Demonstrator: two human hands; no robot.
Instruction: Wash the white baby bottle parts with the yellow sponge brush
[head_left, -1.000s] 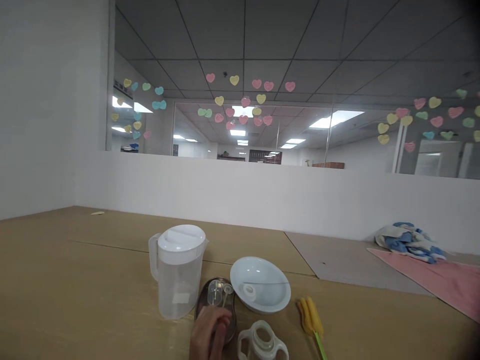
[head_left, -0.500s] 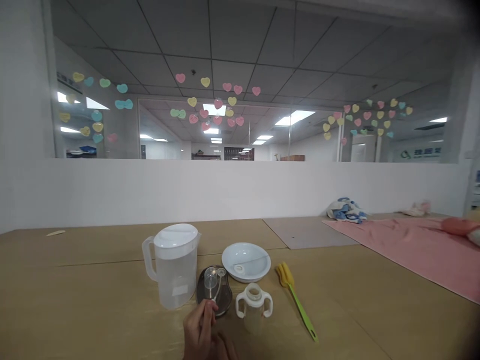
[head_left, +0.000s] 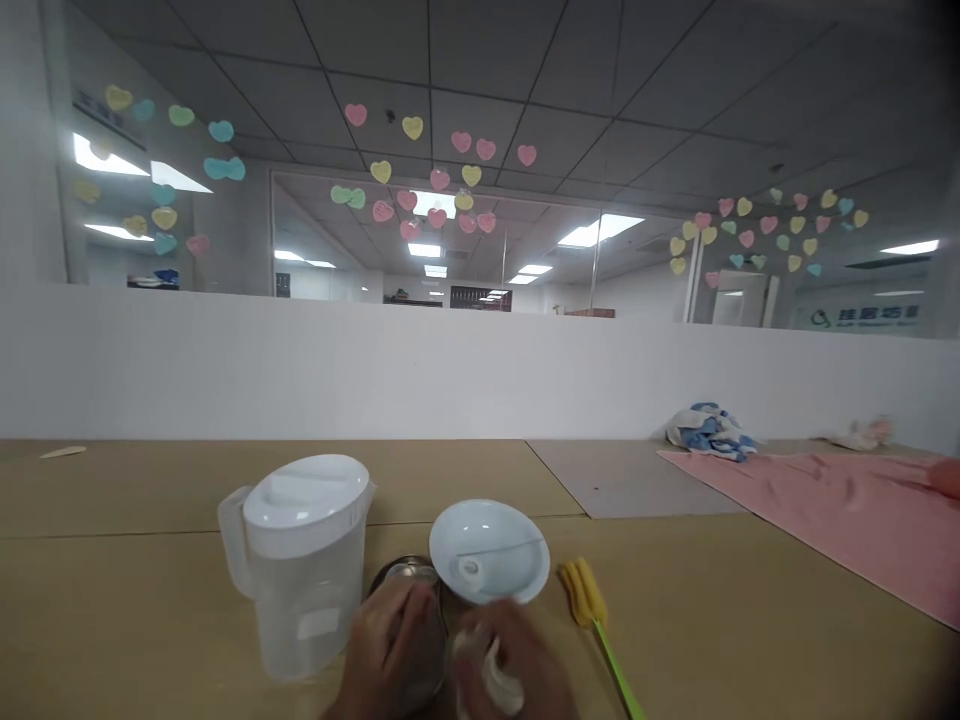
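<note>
My left hand [head_left: 386,645] is closed over the near part of a dark kidney-shaped tray [head_left: 381,576]; whatever its fingers hold is hidden. A clear part [head_left: 412,570] shows in the tray just beyond the fingertips. Close by on the right, my right hand [head_left: 532,655] is smeared by motion and closed around the baby bottle, whose curved white handle [head_left: 505,688] shows beside the fingers. Beyond both hands sits a white bowl [head_left: 525,540] with a small white ring-shaped piece [head_left: 471,573] in it.
A lidded clear pitcher [head_left: 307,570] holding liquid stands left of my hands. To the right lies a yellow sponge brush with a green handle [head_left: 615,670]. Farther off are a pink cloth [head_left: 840,520] and a crumpled blue-and-white cloth [head_left: 709,432], before a low white wall [head_left: 420,375].
My right hand has come up onto the baby bottle, which stood alone on the table before. The left hand has shifted forward over the tray, hiding the straw. The view has moved closer.
</note>
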